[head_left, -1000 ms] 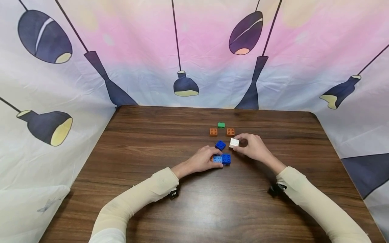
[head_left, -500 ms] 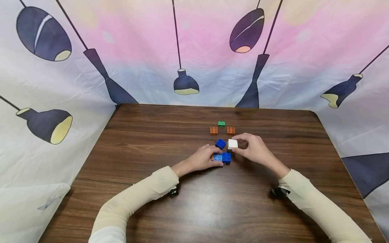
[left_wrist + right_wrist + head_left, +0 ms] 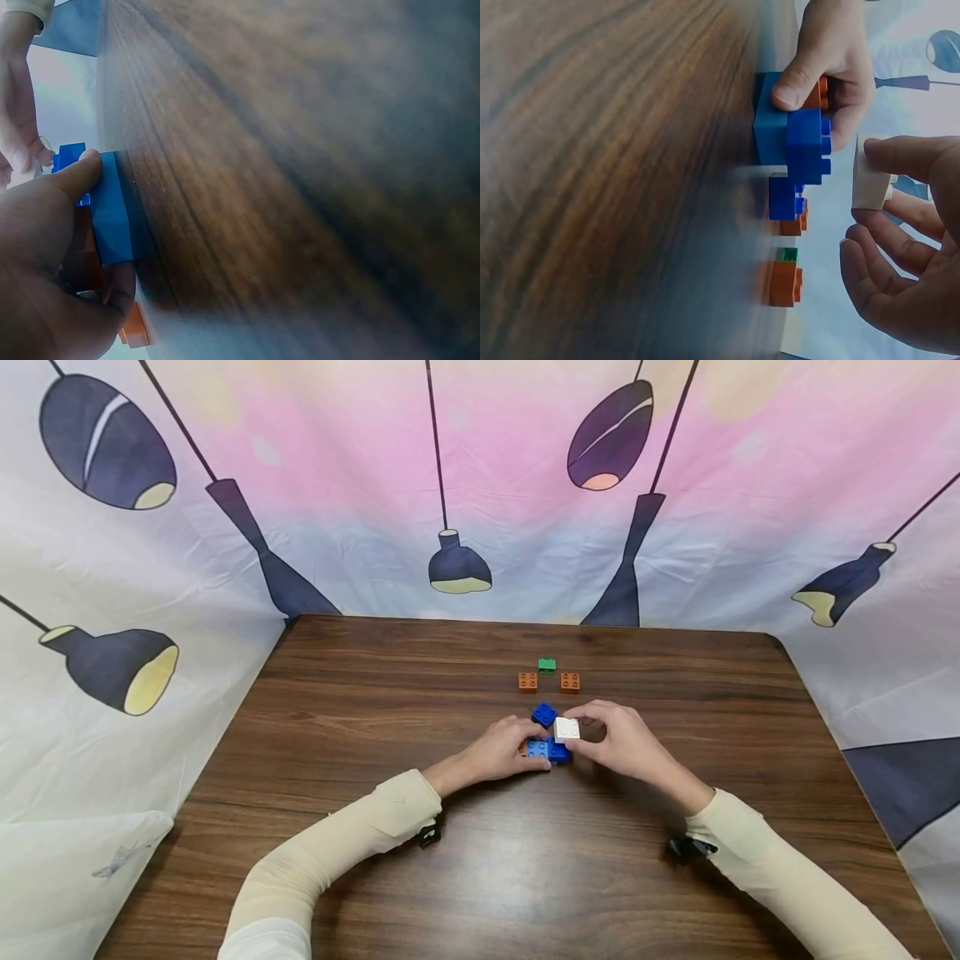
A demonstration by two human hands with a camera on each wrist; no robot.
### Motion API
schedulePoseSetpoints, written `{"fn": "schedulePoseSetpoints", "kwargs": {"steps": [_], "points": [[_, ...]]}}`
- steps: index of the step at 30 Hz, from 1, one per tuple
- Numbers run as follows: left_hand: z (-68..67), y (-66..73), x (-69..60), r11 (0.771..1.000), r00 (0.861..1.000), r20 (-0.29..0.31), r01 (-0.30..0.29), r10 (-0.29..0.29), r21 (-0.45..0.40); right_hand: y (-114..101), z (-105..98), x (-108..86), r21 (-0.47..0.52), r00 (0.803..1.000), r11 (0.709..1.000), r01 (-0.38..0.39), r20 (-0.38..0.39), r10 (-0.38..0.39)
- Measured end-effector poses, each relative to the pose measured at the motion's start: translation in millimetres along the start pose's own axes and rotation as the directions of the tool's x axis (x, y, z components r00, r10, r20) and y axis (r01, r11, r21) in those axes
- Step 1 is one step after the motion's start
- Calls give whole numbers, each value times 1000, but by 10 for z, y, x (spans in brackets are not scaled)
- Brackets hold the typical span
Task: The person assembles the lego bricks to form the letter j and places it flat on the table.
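Note:
My left hand (image 3: pixel 497 753) grips a small stack of toy building bricks on the table. Its base is a light blue brick (image 3: pixel 771 139) with sloped sides. On top sit an orange brick (image 3: pixel 85 255), partly hidden by the hand, and a dark blue brick (image 3: pixel 804 146); light blue studs show between them. Between thumb and fingers, my right hand (image 3: pixel 628 742) pinches a white brick (image 3: pixel 567 730). That white brick hangs above the dark blue brick, and a gap separates the two in the right wrist view.
Just behind the stack lies a loose dark blue brick (image 3: pixel 544 714), turned at an angle. Farther back are two orange bricks (image 3: pixel 528 682) and a green brick (image 3: pixel 547 666). The wooden table (image 3: pixel 337 693) meets a printed cloth backdrop (image 3: pixel 510 468) at its far edge.
My right hand has carried the white brick left and a little nearer, from beside the loose blue brick to over the stack. The left hand has stayed on the stack.

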State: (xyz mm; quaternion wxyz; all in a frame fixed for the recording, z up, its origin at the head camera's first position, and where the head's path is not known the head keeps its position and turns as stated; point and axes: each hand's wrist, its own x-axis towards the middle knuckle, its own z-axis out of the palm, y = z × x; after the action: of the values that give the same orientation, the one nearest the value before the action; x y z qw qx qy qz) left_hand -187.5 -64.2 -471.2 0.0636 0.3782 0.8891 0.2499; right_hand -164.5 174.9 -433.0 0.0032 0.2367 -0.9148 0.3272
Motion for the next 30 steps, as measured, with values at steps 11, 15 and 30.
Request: {"fn": "schedulePoseSetpoints", "kwargs": {"steps": [11,15,30], "points": [[-4,3,-1,1000,1000,5,2,-2,1,-22,88,-44,6,999,1000,16,32,-16],[0,0,0,1000,1000,3,1,-1,-2,-14,113,-51,8,999,1000,18,32,-18],[-3,0,-1,1000,1000,3,5,-5,2,8,132,-36,-15,999,999,34,41,-33]]}}
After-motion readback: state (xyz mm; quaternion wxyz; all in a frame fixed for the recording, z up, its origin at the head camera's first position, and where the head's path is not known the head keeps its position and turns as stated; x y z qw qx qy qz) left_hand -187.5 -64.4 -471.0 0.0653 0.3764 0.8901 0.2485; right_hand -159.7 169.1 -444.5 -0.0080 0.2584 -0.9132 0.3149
